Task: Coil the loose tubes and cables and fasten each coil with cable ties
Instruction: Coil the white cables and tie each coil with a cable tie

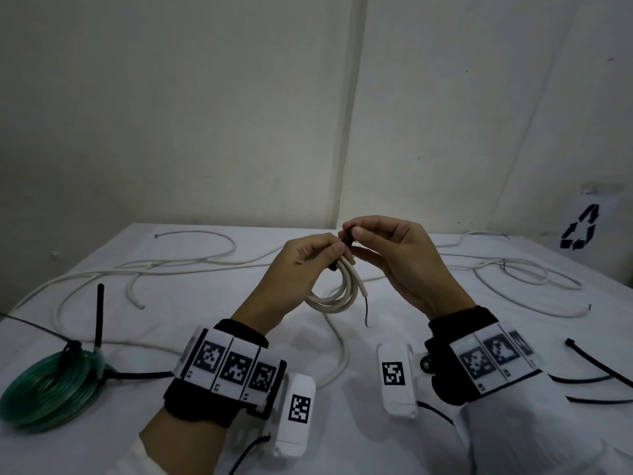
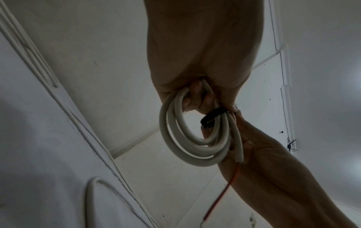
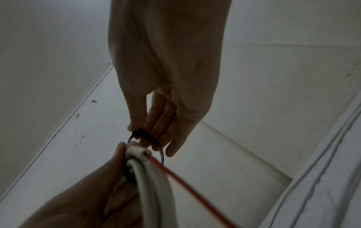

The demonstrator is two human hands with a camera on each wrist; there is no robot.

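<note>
A small coil of white cable (image 1: 334,293) hangs above the table, and my left hand (image 1: 308,258) grips its top (image 2: 187,143). A thin red wire (image 1: 365,308) sticks out of the coil's cut end (image 3: 145,153). A black cable tie (image 1: 347,240) loops round the coil's top (image 2: 212,116). My right hand (image 1: 383,248) pinches the tie's end between thumb and fingers (image 3: 138,133). The tie's loop stands loose round the strands in the right wrist view.
A green tube coil (image 1: 51,385) bound with black ties lies at the left. Loose white cables (image 1: 191,258) sprawl over the white table, with another loose coil (image 1: 527,279) at the right. Spare black cable ties (image 1: 596,366) lie near the right edge.
</note>
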